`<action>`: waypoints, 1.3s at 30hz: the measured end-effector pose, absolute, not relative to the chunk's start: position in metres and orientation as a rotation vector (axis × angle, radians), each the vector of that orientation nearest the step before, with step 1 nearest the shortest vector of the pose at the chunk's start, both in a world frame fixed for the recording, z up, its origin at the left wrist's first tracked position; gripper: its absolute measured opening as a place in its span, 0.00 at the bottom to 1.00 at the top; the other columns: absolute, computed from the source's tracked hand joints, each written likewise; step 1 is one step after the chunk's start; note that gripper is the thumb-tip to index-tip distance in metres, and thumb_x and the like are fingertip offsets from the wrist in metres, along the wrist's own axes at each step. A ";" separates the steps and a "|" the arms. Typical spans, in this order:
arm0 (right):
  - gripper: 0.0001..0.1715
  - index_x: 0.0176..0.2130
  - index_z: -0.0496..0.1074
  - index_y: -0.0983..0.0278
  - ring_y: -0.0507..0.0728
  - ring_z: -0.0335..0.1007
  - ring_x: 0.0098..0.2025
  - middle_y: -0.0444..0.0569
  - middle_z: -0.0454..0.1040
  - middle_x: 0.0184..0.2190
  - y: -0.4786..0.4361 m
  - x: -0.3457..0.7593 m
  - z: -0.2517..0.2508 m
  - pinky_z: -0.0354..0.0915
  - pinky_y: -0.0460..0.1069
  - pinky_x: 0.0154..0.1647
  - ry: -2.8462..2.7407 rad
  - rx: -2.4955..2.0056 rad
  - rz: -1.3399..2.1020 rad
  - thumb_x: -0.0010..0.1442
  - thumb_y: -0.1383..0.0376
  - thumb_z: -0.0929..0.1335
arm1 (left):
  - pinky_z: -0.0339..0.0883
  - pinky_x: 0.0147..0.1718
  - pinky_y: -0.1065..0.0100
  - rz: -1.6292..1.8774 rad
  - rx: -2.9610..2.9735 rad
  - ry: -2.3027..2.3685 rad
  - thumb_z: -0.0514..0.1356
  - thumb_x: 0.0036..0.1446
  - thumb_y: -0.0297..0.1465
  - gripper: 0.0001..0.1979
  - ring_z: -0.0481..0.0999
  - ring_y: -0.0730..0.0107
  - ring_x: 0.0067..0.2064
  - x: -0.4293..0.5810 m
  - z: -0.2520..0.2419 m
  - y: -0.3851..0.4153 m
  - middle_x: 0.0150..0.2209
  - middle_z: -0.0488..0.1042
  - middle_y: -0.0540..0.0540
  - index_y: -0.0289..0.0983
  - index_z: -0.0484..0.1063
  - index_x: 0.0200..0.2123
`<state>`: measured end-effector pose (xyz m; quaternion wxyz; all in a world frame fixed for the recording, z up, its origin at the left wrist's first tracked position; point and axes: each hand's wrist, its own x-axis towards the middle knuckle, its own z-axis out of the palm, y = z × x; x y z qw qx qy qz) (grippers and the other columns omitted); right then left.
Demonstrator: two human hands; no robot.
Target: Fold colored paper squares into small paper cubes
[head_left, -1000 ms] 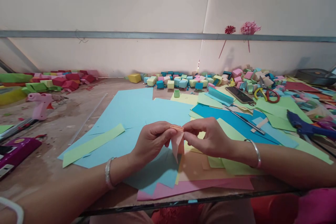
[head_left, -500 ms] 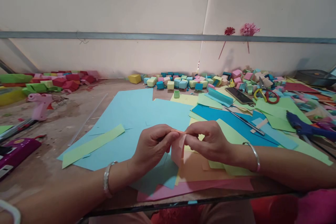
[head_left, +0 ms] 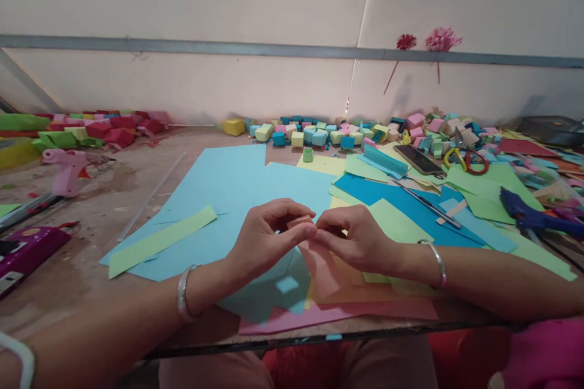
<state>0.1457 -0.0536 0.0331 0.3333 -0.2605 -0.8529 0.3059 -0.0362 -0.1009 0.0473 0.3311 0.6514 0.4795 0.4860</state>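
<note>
One peach strip point(head_left: 322, 264) is in my fingers, above the near right part of the pale blue sheet point(head_left: 232, 185), folded at its top and slanting down. My left hand point(head_left: 271, 234) is clamped on that fold, thumb in front; my right hand point(head_left: 358, 237) pinches the strip's right side, its fingertips partly hidden.

On the pale blue sheet, toward its left, I have a green strip point(head_left: 162, 243). Along its near edge lies a pink sheet point(head_left: 340, 314); just right of it, below my right hand, an orange sheet point(head_left: 376, 293). Farther right of it are a dark blue sheet point(head_left: 367, 190) with a pen point(head_left: 429, 204), then a blue glue gun point(head_left: 536, 213).

Beyond its far right side I see a phone point(head_left: 420, 160) and scissors point(head_left: 466, 161). One green block point(head_left: 308, 155) stands just past its far edge, with many blocks point(head_left: 296, 138) behind. Well left of it are a pink glue gun point(head_left: 68, 171) and a purple tool point(head_left: 31, 255).
</note>
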 end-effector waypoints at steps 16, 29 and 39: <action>0.10 0.26 0.71 0.66 0.48 0.58 0.25 0.43 0.70 0.21 -0.023 0.151 0.035 0.51 0.44 0.27 -2.426 -0.857 0.623 0.58 0.70 0.66 | 0.67 0.31 0.72 1.282 1.396 1.334 0.67 0.49 0.37 0.10 0.74 0.72 0.30 -0.053 0.031 -0.077 0.29 0.79 0.47 0.35 0.79 0.29; 0.10 0.28 0.72 0.66 0.52 0.61 0.30 0.48 0.72 0.28 0.004 0.145 0.023 0.49 0.47 0.29 -2.672 -1.108 0.400 0.57 0.73 0.64 | 0.60 0.23 0.72 0.815 1.804 1.707 0.61 0.46 0.28 0.04 0.70 0.73 0.22 -0.062 0.025 -0.059 0.21 0.76 0.51 0.37 0.75 0.22; 0.10 0.27 0.68 0.66 0.50 0.56 0.28 0.45 0.66 0.25 0.007 0.144 0.015 0.46 0.47 0.29 -2.702 -1.054 0.235 0.60 0.69 0.65 | 0.57 0.28 0.70 0.746 2.208 1.721 0.60 0.54 0.31 0.08 0.66 0.72 0.26 -0.067 0.013 -0.055 0.25 0.71 0.51 0.40 0.78 0.36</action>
